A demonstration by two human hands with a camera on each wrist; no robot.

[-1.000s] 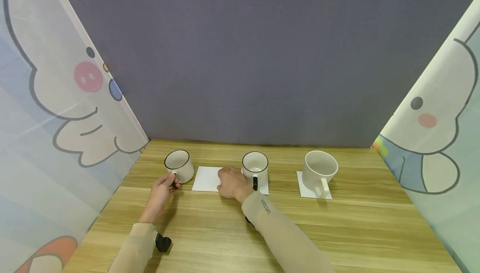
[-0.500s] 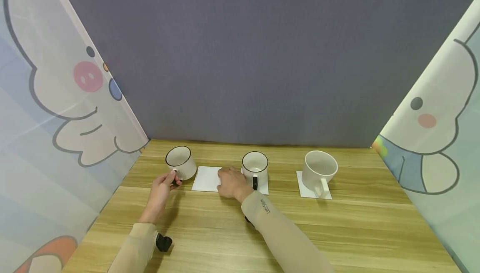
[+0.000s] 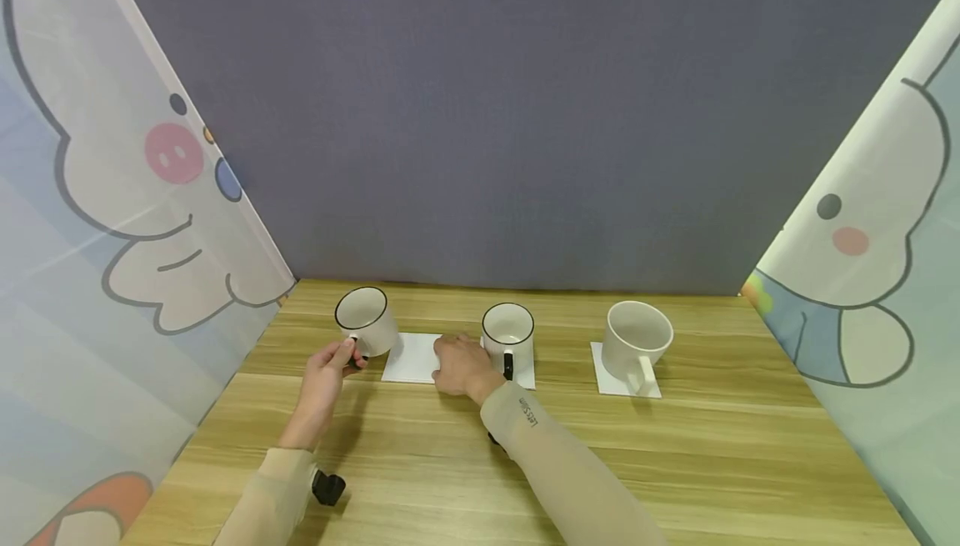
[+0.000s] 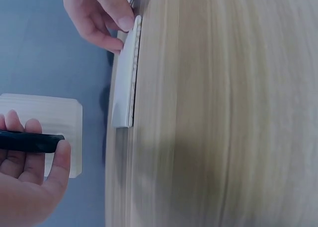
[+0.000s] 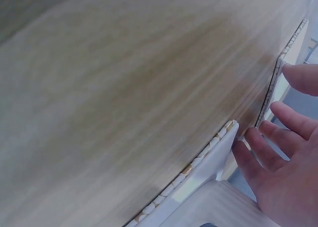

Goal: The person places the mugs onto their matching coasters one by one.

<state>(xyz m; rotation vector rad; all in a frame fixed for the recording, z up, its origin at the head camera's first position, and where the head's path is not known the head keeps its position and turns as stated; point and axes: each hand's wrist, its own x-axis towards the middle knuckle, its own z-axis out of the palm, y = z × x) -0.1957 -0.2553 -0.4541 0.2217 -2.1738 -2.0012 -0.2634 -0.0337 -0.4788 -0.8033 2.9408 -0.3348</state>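
Observation:
My left hand point(image 3: 324, 375) grips the black handle point(image 4: 30, 141) of a white mug point(image 3: 378, 338) with a black rim. The left wrist view shows this mug raised off the table, level with the near end of a white square coaster point(image 3: 408, 356). At the coaster's right side rests my right hand point(image 3: 465, 367), its thumb on the edge and its fingers loosely spread. A second black-rimmed mug point(image 3: 495, 352) stands just right of that hand on another white coaster point(image 3: 528, 375), handle toward me.
Farther right, a larger all-white mug point(image 3: 625, 353) stands on its own white coaster point(image 3: 609, 383). A grey panel point(image 3: 480, 137) rises behind the wooden table point(image 3: 735, 413). Printed cartoon curtains point(image 3: 75, 296) flank both sides.
The mug in my left hand has moved up and to the right, closer to the left coaster. My right hand stays at the coaster's side.

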